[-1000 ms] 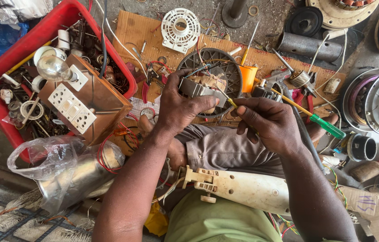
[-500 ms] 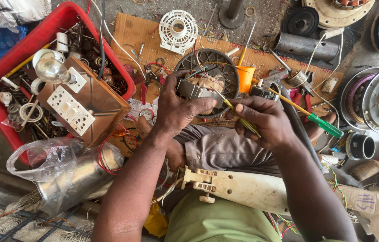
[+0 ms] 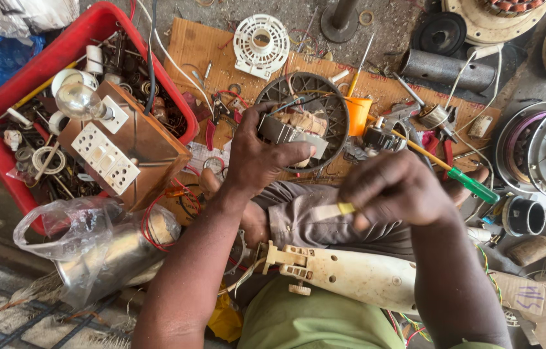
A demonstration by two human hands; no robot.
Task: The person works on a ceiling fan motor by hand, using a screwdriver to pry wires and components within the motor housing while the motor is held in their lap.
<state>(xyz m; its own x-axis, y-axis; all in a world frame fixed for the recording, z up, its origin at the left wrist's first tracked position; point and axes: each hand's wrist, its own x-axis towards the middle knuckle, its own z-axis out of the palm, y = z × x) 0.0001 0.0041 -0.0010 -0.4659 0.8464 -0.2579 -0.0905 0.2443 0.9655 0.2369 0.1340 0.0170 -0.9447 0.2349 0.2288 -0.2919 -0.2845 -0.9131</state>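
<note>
The left hand (image 3: 257, 158) grips a small motor stator (image 3: 292, 132), its fingers wrapped around the laminated core, holding it up over the round black fan grille (image 3: 334, 97) near the centre of the view. At about four o'clock from it, the right hand (image 3: 396, 190) has its fingers pressed together, pinching a pale strip with a yellow tip (image 3: 331, 211). A green-handled screwdriver (image 3: 463, 181) lies at three o'clock, a red crate of parts (image 3: 1, 103) at nine o'clock, and a cream plastic housing (image 3: 350, 274) rests across the lap at six.
</note>
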